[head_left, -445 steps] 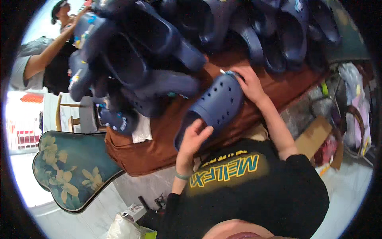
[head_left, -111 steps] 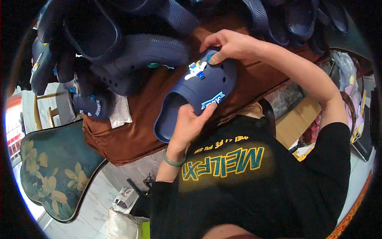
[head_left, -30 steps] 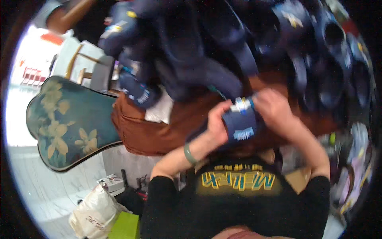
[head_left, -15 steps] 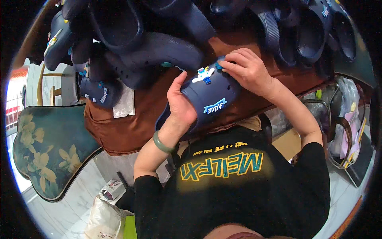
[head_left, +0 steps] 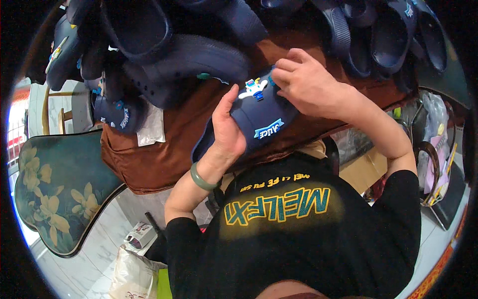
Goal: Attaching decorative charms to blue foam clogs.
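Head view: the left hand (head_left: 226, 132) wraps the side of a navy clog (head_left: 259, 117) lying on the brown cloth (head_left: 164, 149), near the chest. The right hand (head_left: 303, 82) pinches at its far edge beside a small figure charm (head_left: 253, 88). Brace firmly; press squarely.

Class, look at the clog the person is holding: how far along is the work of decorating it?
Done: a white figure charm and a blue label charm already sit on the clog. In hand: the left hand steadies the clog while the right hand presses at its toe end, what is under the fingers being hidden. Left: many clogs in the pile show no charms.
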Demonstrator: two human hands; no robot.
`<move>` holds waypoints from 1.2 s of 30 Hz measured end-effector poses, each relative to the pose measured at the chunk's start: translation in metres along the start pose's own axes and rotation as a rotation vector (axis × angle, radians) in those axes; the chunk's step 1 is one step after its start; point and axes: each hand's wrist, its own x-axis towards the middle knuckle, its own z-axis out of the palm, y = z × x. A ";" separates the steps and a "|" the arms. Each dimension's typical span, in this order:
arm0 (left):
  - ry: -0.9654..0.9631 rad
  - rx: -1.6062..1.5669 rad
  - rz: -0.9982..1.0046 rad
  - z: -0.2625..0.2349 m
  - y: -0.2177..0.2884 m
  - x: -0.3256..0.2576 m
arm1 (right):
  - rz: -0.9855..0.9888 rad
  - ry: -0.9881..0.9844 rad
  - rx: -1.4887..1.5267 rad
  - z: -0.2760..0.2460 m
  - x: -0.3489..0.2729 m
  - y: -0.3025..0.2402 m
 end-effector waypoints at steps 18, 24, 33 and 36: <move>0.015 0.187 0.099 0.003 -0.018 -0.022 | 0.534 -0.300 0.850 0.003 0.018 0.023; 0.086 0.153 0.114 0.001 0.002 -0.003 | 0.605 0.071 0.918 0.007 0.003 0.049; 0.114 0.152 0.104 -0.004 -0.004 -0.011 | 0.726 0.279 0.429 0.080 -0.069 0.014; 0.049 0.126 0.005 0.004 -0.006 -0.022 | 0.775 0.365 0.450 0.088 -0.075 0.006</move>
